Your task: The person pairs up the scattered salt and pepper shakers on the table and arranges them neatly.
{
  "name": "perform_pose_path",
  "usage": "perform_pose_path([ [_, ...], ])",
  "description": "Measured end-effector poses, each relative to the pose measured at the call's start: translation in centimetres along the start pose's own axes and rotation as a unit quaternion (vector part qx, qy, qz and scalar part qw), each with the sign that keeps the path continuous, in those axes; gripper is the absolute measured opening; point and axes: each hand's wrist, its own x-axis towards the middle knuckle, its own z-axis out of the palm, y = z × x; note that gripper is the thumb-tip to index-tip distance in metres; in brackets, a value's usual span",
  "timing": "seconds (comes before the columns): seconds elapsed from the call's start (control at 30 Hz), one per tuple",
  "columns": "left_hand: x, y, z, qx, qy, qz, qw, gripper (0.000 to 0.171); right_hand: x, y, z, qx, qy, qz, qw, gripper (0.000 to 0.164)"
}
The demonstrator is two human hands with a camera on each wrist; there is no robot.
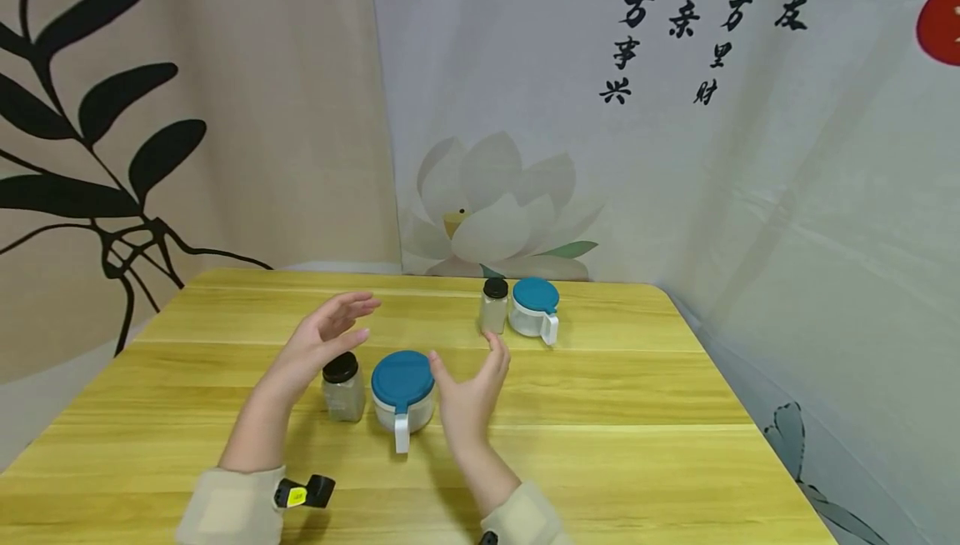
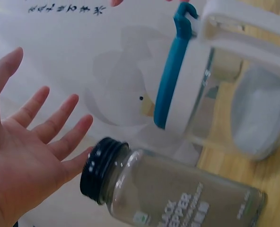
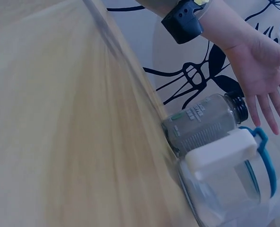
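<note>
My left hand (image 1: 324, 335), its fingers spread loosely, is above a glass jar (image 1: 344, 399) with a black lid. In the left wrist view the label on that black pepper jar (image 2: 178, 194) is legible, and the palm faces the camera. Beside it stands a clear seasoning pot (image 1: 405, 387) with a blue lid, white collar and white handle; white contents show low inside it in the left wrist view. My right hand (image 1: 472, 399) is just right of this pot, thumb and fingers apart, holding nothing. Both containers are upright on the table.
Farther back on the wooden table (image 1: 615, 378) stand a second black-lidded jar (image 1: 492, 312) and a second blue-lidded pot (image 1: 534, 320), side by side. A printed cloth backdrop (image 1: 487, 53) rises behind the table.
</note>
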Motion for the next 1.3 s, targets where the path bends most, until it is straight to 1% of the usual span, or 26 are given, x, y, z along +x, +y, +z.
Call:
perform_pose_path([
  [0.1,0.2,0.5,0.5,0.003,0.005,-0.003,1.0000,0.049,0.4,0.0,-0.5,0.002,-0.008,0.002,1.000,0.076],
  [0.23,0.5,1.1,1.3,-0.003,0.007,-0.002,1.0000,0.050,1.0,-0.1,-1.4,0.000,-0.018,0.002,1.000,0.077],
  [0.47,0.9,1.7,2.2,-0.005,0.012,-0.002,0.9999,0.052,2.0,-0.5,-2.7,0.000,-0.022,-0.013,1.000,0.075],
  [0.6,1.0,1.8,2.6,-0.008,0.016,0.002,0.9998,0.052,2.5,-0.4,-3.4,-0.001,-0.022,-0.019,1.000,0.075],
  [0.8,1.3,1.9,3.1,-0.003,0.023,0.017,0.9996,0.051,3.4,-0.4,-4.4,-0.013,-0.016,-0.047,0.999,0.076],
  [1.07,1.5,2.1,3.6,-0.001,0.029,0.015,0.9995,0.052,4.2,-0.3,-5.6,-0.010,-0.021,-0.073,0.997,0.076],
  [1.3,1.8,2.1,4.3,-0.015,0.029,0.019,0.9993,0.052,4.9,-0.2,-6.8,-0.014,-0.031,-0.076,0.997,0.076],
])
